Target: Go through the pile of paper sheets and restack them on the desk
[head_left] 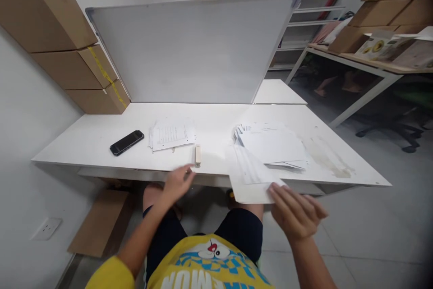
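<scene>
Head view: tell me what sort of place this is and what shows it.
Probably an office or workroom, perhaps also used for storage: a white desk with papers on it, a whiteboard standing at its back, and stacked cardboard boxes.

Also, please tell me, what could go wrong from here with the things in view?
The small beige stapler sits near the front edge of the table, close to the left hand; a bump might knock it off. The right hand holds sheets past that edge, which could slip or bend. The uneven paper pile beside them might also shift if brushed.
</scene>
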`<control>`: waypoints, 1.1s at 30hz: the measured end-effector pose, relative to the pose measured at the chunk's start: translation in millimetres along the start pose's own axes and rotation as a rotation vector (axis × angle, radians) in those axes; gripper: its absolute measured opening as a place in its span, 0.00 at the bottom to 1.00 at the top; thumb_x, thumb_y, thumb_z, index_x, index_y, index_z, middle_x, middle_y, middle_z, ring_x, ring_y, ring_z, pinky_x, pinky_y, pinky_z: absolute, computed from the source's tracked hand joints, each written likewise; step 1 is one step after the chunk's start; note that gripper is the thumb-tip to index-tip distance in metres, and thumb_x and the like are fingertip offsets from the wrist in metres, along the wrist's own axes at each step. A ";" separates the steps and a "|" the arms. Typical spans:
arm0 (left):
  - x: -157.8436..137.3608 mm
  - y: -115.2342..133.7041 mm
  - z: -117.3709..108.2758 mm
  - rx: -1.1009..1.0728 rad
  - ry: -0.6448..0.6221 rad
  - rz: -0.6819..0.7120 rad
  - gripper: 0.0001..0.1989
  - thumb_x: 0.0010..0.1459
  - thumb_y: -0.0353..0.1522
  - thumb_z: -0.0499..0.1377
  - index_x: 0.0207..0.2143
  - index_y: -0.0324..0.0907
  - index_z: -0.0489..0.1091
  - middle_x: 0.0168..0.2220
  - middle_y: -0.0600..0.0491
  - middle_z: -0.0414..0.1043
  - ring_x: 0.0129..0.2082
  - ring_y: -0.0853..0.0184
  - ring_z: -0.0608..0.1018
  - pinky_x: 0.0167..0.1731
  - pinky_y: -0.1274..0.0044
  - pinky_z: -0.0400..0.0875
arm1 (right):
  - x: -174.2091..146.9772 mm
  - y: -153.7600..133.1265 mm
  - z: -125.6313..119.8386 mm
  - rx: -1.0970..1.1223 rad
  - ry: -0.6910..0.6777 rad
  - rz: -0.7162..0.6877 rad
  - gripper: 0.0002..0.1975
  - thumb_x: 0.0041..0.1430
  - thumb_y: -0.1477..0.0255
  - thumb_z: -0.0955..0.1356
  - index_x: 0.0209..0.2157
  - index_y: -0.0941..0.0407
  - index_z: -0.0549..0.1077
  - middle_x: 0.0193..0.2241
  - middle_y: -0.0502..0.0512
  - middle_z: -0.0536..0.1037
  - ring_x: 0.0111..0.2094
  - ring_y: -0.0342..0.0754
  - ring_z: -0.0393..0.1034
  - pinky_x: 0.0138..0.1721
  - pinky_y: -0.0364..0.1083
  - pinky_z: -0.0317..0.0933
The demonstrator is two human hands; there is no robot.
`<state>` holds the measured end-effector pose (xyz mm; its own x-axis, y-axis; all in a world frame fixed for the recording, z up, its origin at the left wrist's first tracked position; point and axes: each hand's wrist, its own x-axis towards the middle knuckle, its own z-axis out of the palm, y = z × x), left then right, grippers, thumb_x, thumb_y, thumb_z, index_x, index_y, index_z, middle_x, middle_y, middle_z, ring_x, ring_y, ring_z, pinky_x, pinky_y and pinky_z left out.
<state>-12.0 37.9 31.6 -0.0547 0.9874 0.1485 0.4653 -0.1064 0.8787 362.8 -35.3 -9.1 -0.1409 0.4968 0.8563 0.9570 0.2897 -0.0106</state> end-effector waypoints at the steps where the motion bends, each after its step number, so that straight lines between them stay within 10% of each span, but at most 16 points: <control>1: 27.8 -3.5 -9.8 0.183 -0.014 0.089 0.22 0.54 0.35 0.59 0.52 0.45 0.70 0.47 0.47 0.75 0.55 0.51 0.70 0.54 0.64 0.63 | 9.3 14.3 6.5 -0.039 0.059 0.052 0.08 0.57 0.69 0.66 0.34 0.48 0.78 0.32 0.49 0.82 0.37 0.50 0.74 0.52 0.55 0.50; 7: 113.3 -46.6 -21.8 0.816 0.062 0.194 0.22 0.58 0.28 0.50 0.56 0.34 0.65 0.60 0.39 0.63 0.62 0.49 0.61 0.60 0.59 0.53 | 55.6 38.6 68.5 -0.165 0.298 0.320 0.11 0.55 0.74 0.63 0.27 0.52 0.77 0.36 0.56 0.78 0.44 0.54 0.69 0.55 0.63 0.47; 20: 111.3 -72.0 -13.5 0.720 -0.010 0.443 0.15 0.63 0.26 0.48 0.47 0.41 0.69 0.47 0.46 0.74 0.53 0.62 0.72 0.54 0.67 0.65 | 29.6 5.6 110.0 0.160 0.081 0.249 0.11 0.53 0.79 0.61 0.31 0.55 0.74 0.39 0.58 0.78 0.47 0.55 0.72 0.47 0.56 0.64; 33: 158.2 -47.0 -9.2 0.824 0.022 0.451 0.11 0.62 0.27 0.50 0.43 0.39 0.69 0.58 0.42 0.65 0.65 0.55 0.57 0.62 0.58 0.52 | 22.6 42.3 135.2 0.141 0.040 0.569 0.14 0.46 0.78 0.59 0.29 0.56 0.75 0.43 0.59 0.78 0.55 0.61 0.63 0.56 0.72 0.42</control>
<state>-50.6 198.0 18.0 0.2706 0.8697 0.4129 0.9250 -0.3538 0.1389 365.9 98.8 -60.0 0.3971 0.5758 0.7147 0.8361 0.0941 -0.5404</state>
